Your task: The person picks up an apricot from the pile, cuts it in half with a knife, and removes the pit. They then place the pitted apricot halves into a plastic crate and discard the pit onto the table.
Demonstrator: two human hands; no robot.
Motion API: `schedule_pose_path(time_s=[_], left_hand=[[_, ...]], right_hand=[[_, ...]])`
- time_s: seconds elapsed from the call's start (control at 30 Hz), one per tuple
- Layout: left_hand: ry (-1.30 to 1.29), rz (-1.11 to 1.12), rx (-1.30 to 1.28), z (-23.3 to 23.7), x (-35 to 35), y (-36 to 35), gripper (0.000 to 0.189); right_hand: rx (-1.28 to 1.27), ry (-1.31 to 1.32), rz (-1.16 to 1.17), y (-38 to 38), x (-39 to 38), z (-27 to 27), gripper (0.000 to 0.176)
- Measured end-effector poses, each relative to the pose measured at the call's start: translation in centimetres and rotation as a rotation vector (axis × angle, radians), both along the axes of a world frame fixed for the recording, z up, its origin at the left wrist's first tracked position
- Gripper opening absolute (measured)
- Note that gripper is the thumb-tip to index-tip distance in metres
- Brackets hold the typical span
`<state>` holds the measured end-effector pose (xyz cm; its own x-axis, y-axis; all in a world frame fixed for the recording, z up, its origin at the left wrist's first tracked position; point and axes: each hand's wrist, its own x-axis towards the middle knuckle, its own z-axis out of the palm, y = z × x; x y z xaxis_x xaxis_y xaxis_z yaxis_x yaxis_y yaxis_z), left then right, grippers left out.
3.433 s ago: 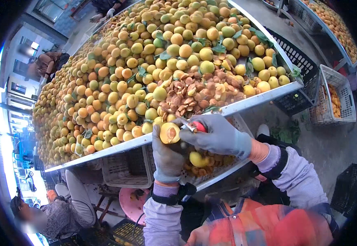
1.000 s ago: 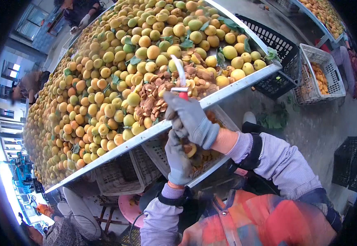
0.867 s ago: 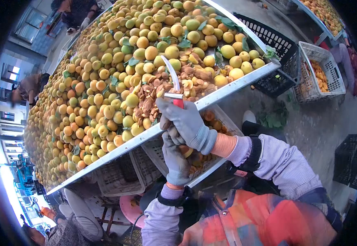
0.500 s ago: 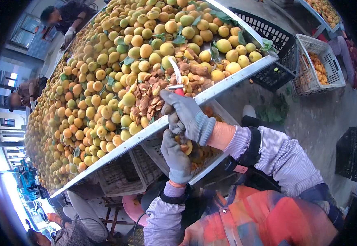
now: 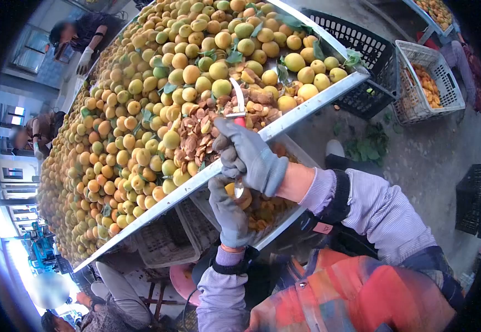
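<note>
Both hands wear grey gloves and meet just below the metal rim of a table (image 5: 301, 110) heaped with yellow-orange fruit (image 5: 135, 138). My right hand (image 5: 249, 157) is wrapped round a red-handled tool (image 5: 240, 120); a curved pale blade points up from it, and a shiny metal end (image 5: 239, 190) shows below the fist. My left hand (image 5: 229, 213) grips a fruit (image 5: 243, 199) against that metal end. Brownish pits or scraps (image 5: 199, 135) lie on the table beyond my hands. Under them, a crate (image 5: 285, 216) holds cut fruit pieces.
Black crates (image 5: 362, 41) and a white crate with orange pieces (image 5: 428, 80) stand at the right. Leaves (image 5: 367, 146) lie on the floor. An empty-looking crate (image 5: 166, 238) sits below the rim. Other people (image 5: 94, 30) are at the far left, lower left and right edge.
My left hand has shifted slightly left and down, and the metal end and the fruit now show between my hands. At the upper left, another person's gloved hand has moved.
</note>
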<state>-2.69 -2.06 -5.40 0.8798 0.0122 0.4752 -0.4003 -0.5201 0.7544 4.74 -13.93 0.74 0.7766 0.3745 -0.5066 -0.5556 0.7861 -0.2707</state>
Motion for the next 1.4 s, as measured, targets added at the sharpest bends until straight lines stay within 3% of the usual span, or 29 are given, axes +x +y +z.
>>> schedule_pose_path(time_s=[0.03,0.07,0.17,0.2,0.3,0.37,0.43,0.47,0.53,0.57,0.7,0.77,0.83,0.9,1.03,1.1,1.17,1.2,1.23,1.3,1.4], left_hand=[[-0.060,0.082,0.068,0.2,0.3,-0.1,0.035],[0.288,0.065,-0.245,1.1,0.3,0.2,0.043],[0.583,-0.154,-0.556,0.2,1.3,3.1,0.060],[0.490,-0.038,-0.492,-0.3,1.5,3.5,0.059],[0.435,0.117,-0.635,2.4,1.8,1.9,0.057],[0.427,0.040,-0.661,1.2,2.1,2.5,0.062],[0.412,-0.016,-0.728,0.5,2.2,3.0,0.065],[0.356,0.048,-0.505,0.4,2.1,3.0,0.053],[0.384,0.110,-0.757,2.3,1.9,1.3,0.045],[0.368,0.116,-0.758,2.3,1.9,1.3,0.045],[0.482,0.071,-0.775,2.3,2.1,2.4,0.048],[0.715,-0.068,-1.139,1.4,2.1,2.8,0.049],[0.747,-0.021,-1.179,2.8,2.1,2.1,0.048],[0.769,0.074,-1.085,2.3,2.2,2.4,0.050],[0.495,0.065,-0.608,1.6,2.4,2.9,0.049],[0.515,0.035,-0.698,1.2,2.3,2.6,0.050],[0.665,0.091,-1.140,0.3,2.5,2.2,0.050],[0.717,0.010,-1.032,2.2,2.0,2.1,0.049],[0.711,0.008,-1.032,2.4,2.0,2.2,0.049],[0.854,-0.134,-1.272,3.0,1.7,2.1,0.047],[0.773,0.004,-1.169,4.7,1.2,0.5,0.045]], right_hand=[[-0.055,-0.069,0.009,-0.3,-0.3,1.0,0.037],[-0.257,-0.214,0.026,-0.9,-0.9,2.2,0.037],[-0.576,-0.520,0.155,-1.5,-1.2,2.6,0.035],[-0.652,-0.636,0.161,-0.7,-1.4,0.8,0.034],[-0.974,-0.927,0.257,0.0,-3.2,-0.6,0.031],[-1.279,-1.165,0.242,0.5,-3.7,-1.8,0.028],[-1.302,-1.156,0.246,0.7,-4.3,-1.6,0.033],[-1.325,-1.139,0.247,0.8,-4.5,-1.4,0.038],[-1.251,-1.129,0.201,1.2,-4.4,-1.8,0.039],[-1.179,-1.105,0.162,1.4,-4.3,-1.9,0.040],[-1.281,-1.246,0.091,1.5,-4.9,-1.4,0.037],[-1.323,-1.333,0.091,1.2,-5.0,-0.9,0.039],[-1.358,-1.345,0.207,1.1,-4.9,-0.6,0.036],[-1.389,-1.299,0.281,1.1,-4.5,-0.8,0.035],[-1.433,-1.242,0.438,0.7,-3.9,-0.5,0.033],[-1.445,-1.282,0.397,0.8,-4.0,-1.0,0.030],[-1.396,-1.326,0.305,1.0,-4.3,-0.9,0.026],[-1.403,-1.401,0.154,1.2,-4.5,-1.0,0.023],[-1.403,-1.407,0.151,1.2,-4.4,-0.9,0.023],[-1.364,-1.462,0.112,1.0,-4.3,-0.5,0.023],[-1.446,-1.410,0.022,1.0,-4.0,-0.3,0.025]])
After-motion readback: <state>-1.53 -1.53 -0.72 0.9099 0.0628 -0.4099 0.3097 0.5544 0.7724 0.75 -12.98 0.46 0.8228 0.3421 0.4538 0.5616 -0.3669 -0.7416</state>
